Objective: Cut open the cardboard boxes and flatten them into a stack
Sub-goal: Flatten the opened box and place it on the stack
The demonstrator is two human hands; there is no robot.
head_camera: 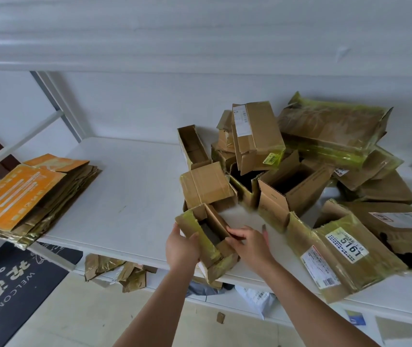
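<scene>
Gaping open-topped, small taped box (208, 242) sits between both hands.

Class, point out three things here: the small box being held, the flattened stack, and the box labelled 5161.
small box (206, 240), head view, its taped left wall.
flattened stack (19, 196), head view, orange top sheet.
5161 box (347, 246), head view, its white label.

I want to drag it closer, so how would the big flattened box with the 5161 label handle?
The 5161 box probably weighs little, being empty and flattened. It may flop at its creases. Its glossy tape could feel slick, and it overhangs the table edge, so it might slide off.
</scene>
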